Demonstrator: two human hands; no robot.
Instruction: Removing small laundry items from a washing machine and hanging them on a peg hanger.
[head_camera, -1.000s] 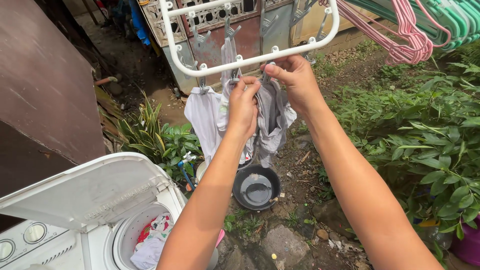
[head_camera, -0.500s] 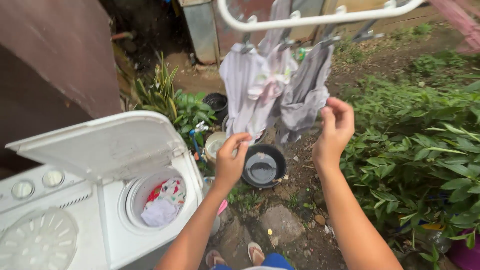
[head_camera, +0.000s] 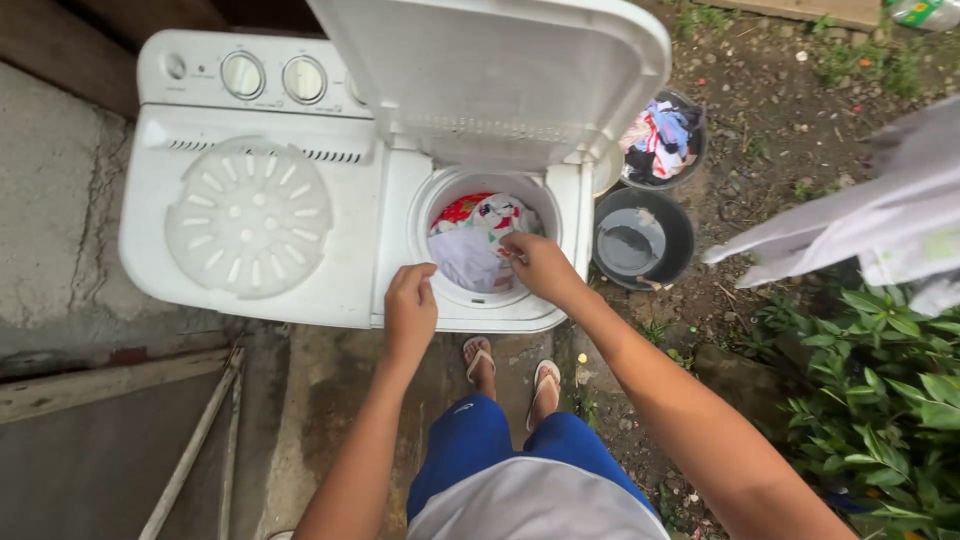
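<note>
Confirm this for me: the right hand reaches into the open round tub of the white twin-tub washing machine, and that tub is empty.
One detail is wrong. The head view shows the right hand reaching into the open round tub of the white twin-tub washing machine, but the tub is not empty: it holds a pile of white and red patterned laundry.

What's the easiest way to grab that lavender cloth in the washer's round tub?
Probably from straight above, pinching the bunched top fold of the lavender cloth. It lies crumpled in the spin tub, whose walls block any approach from the side. The right hand is already at it; the left hand rests on the rim.
</note>
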